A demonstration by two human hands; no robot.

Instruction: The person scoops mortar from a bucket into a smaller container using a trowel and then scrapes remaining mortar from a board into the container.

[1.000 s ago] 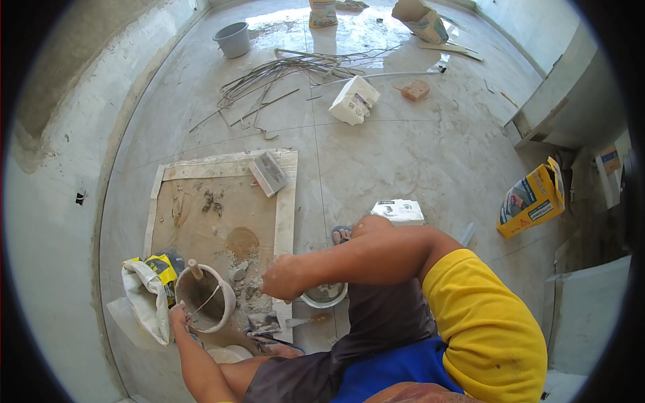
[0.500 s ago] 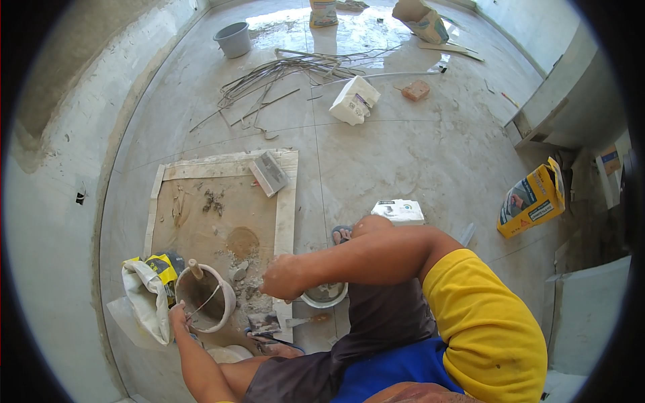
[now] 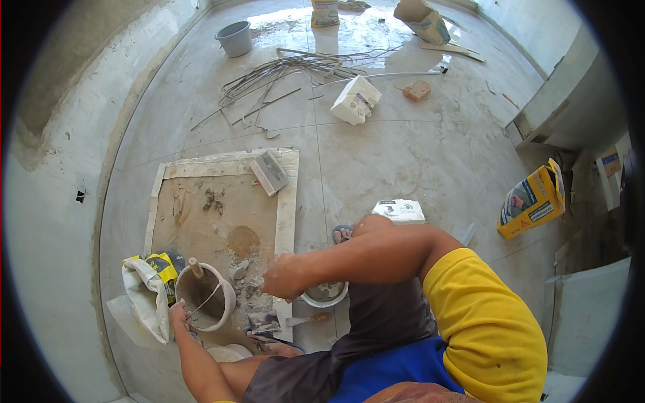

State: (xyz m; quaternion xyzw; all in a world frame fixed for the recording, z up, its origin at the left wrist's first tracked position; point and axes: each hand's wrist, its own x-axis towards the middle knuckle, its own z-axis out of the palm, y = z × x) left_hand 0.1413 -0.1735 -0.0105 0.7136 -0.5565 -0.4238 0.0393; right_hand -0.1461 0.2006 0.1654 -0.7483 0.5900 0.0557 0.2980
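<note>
A mortar-smeared bucket (image 3: 227,295) stands tilted at the lower left, with a wire handle and a wooden-handled tool (image 3: 195,267) leaning inside. My left hand (image 3: 179,314) grips the bucket's near left rim. Closed into a fist, my right hand (image 3: 282,277) is to the right of the bucket; what it holds is hidden beneath it. A round bowl (image 3: 325,302) of grey mix sits just beyond that fist, partly covered by my forearm. Below the fist lie a dark flat blade (image 3: 263,321) and a putty knife (image 3: 310,320) with an orange-brown handle.
A sandy board (image 3: 287,201) with pale edges carries rubble and a rectangular float (image 3: 270,173). An open sack (image 3: 144,295) leans by the bucket. Further off are steel rods (image 3: 289,74), a white block (image 3: 356,101), a brick (image 3: 417,91), a grey pail (image 3: 235,41) and a yellow bag (image 3: 531,201).
</note>
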